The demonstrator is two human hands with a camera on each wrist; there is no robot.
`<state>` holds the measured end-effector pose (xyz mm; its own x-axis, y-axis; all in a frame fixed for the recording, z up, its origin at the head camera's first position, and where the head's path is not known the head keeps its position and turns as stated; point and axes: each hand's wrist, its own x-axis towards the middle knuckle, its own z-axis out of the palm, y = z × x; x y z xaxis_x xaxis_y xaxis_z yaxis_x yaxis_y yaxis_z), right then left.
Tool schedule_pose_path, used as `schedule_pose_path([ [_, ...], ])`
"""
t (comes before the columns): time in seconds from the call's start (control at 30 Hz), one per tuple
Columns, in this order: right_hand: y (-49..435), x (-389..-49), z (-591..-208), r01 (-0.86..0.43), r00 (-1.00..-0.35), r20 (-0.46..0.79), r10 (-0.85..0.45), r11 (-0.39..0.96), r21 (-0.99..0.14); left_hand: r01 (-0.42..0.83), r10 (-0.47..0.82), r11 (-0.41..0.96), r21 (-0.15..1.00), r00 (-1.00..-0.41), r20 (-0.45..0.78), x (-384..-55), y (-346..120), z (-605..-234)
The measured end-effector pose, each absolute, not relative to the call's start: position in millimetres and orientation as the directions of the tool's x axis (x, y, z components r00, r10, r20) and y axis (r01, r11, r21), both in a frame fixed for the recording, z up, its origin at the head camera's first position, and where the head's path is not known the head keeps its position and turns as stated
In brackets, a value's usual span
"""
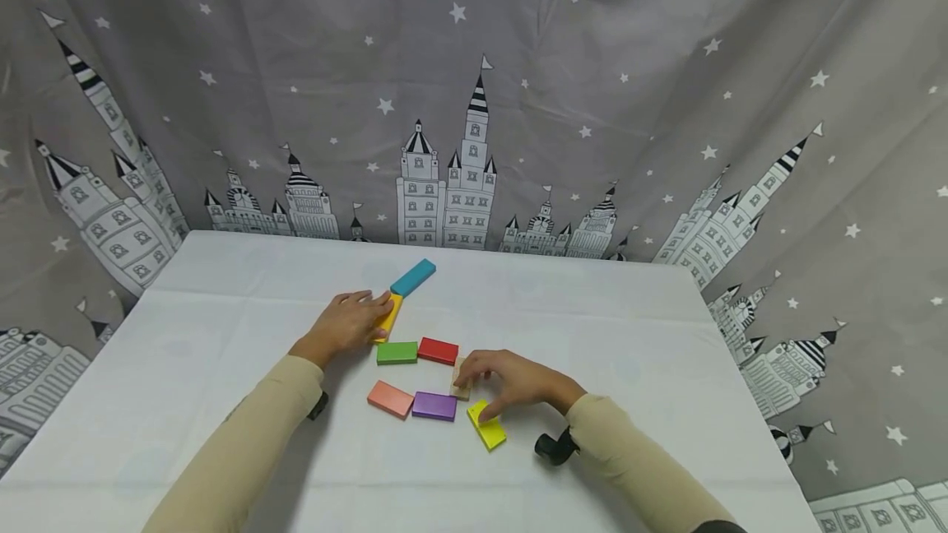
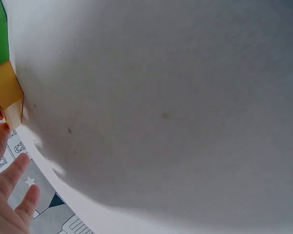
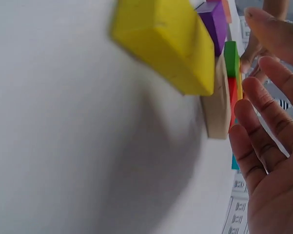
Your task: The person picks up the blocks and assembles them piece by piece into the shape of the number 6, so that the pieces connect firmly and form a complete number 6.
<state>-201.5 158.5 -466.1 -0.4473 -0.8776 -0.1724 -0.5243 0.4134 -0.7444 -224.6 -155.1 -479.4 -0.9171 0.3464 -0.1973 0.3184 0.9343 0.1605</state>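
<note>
My left hand (image 1: 348,323) pinches an orange block (image 1: 390,319) between thumb and finger, its other fingers spread in the left wrist view. The far end of the orange block meets a blue block (image 1: 413,277); the near end lies by a green block (image 1: 397,354). My right hand (image 1: 514,381) hovers over a plain wooden block (image 1: 462,391) and a bright yellow block (image 1: 486,426), fingers loosely bent in the head view. In the right wrist view those fingers stand apart from the yellow block (image 3: 166,44) with nothing between them.
A red block (image 1: 438,350) lies beside the green one. Nearer me are a salmon block (image 1: 389,399) and a purple block (image 1: 434,406), end to end. The white tabletop (image 1: 629,336) ends at a grey curtain (image 1: 333,64) printed with castles and stars.
</note>
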Motion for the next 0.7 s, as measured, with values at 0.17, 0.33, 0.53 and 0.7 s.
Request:
schedule_pose_path([
  [0.17, 175, -200, -475, -0.539, -0.439, -0.171, -0.882, 0.411, -0.735, 0.311, 0.339, 0.937, 0.159, -0.921, -0.193, -226, -153, -479],
  [0.33, 187, -197, -482, -0.552, -0.437, -0.159, -0.886, 0.403, -0.730, 0.314, 0.340, 0.936, 0.157, -0.922, -0.186, -226, -150, -479],
  [0.53, 192, -195, -487, -0.542, -0.442, -0.162, -0.882, 0.407, -0.736, 0.318, 0.342, 0.936, 0.150, -0.923, -0.175, -228, -150, -481],
  [0.7, 193, -197, -487, -0.559, -0.442, -0.176, -0.880, 0.424, -0.713, 0.315, 0.336, 0.939, 0.139, -0.926, -0.170, -230, -150, -483],
])
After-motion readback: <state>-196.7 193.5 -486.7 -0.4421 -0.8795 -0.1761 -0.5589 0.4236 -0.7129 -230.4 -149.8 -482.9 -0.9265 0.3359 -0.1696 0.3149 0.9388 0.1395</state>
